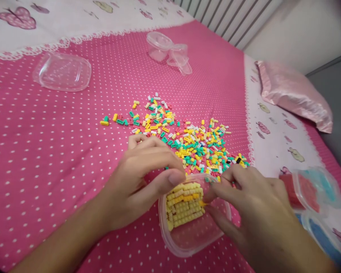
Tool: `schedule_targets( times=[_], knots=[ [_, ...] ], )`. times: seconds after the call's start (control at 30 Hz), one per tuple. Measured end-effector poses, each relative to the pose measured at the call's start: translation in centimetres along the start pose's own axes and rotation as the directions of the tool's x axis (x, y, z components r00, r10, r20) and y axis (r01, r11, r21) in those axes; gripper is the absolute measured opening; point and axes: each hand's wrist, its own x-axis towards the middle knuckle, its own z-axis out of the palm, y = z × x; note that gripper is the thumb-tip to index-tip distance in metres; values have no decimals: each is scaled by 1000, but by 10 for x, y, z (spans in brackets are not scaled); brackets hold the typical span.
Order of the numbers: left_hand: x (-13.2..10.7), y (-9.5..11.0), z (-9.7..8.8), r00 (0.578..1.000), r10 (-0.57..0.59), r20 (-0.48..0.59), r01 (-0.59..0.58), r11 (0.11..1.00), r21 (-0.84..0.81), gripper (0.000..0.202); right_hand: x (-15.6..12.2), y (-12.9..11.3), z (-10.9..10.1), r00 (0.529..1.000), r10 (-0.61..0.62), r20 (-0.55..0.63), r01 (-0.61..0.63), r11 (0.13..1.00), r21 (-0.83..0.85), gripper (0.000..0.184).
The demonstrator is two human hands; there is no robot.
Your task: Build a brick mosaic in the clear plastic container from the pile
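Left hand (139, 178) gripped yellow brick panel (184, 206) over clear tray (187, 244), at 6 o'clock from loose bricks (187, 142). Right hand (252, 201) pinched narrow on orange brick (202, 203) at panel's 3 o'clock edge. Risk: uneven pressure could snap rows apart.

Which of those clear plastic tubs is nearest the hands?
The tub directly beneath the left hand and right hand, under the yellow block model. The flat tub and small tubs lie far off; the red-filled tub sits aside.
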Motion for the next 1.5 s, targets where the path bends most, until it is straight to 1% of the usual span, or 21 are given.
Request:
schedule_targets(
  times=[0.07,0.13,0.2,0.27,0.4,0.7,0.77,0.93,1.0,1.13,1.2,1.33,1.4,1.5],
  knots=[
    [0,0,0,1000,-1,4,1,1000,4,38,5,-14,3,999,47,5,-48,997,58,20],
    [0,0,1,1000,8,10,-8,1000,7,37,12,-28,5,993,118,30,-121,982,144,19],
    [0,0,1,1000,2,12,-2,1000,9,37,16,-37,7,993,104,58,-115,967,226,18],
    [1,1,1,1000,-14,19,14,1000,3,38,18,-40,10,995,85,52,-96,961,258,17],
    [1,0,1,999,-18,48,18,1000,-7,40,18,-39,16,992,128,-16,-121,962,244,22],
    [1,-1,1,999,-28,45,28,1000,0,38,20,-42,18,993,101,-56,-88,976,200,23],
    [1,0,1,998,-45,50,45,999,6,39,21,-43,17,994,102,-51,-90,978,190,22],
    [1,3,0,996,-69,55,68,997,24,39,26,-46,15,988,155,-16,-150,973,177,16],
    [1,3,0,996,-74,54,73,997,23,39,27,-48,17,987,153,-43,-143,973,182,17],
    [1,3,1,995,-92,46,91,996,20,39,28,-51,27,969,166,-183,-132,973,187,25],
    [1,4,2,995,-91,43,90,996,24,38,29,-52,30,960,183,-211,-142,970,196,27],
    [0,3,3,996,-91,8,90,994,63,40,31,-51,30,967,181,-180,-142,967,213,27],
    [1,2,3,992,-115,-42,119,988,96,41,31,-50,29,969,183,-168,-143,964,225,28],
    [2,-2,1,976,-158,-150,178,975,135,38,30,-46,25,974,183,-133,-142,953,267,27]
  ],
)
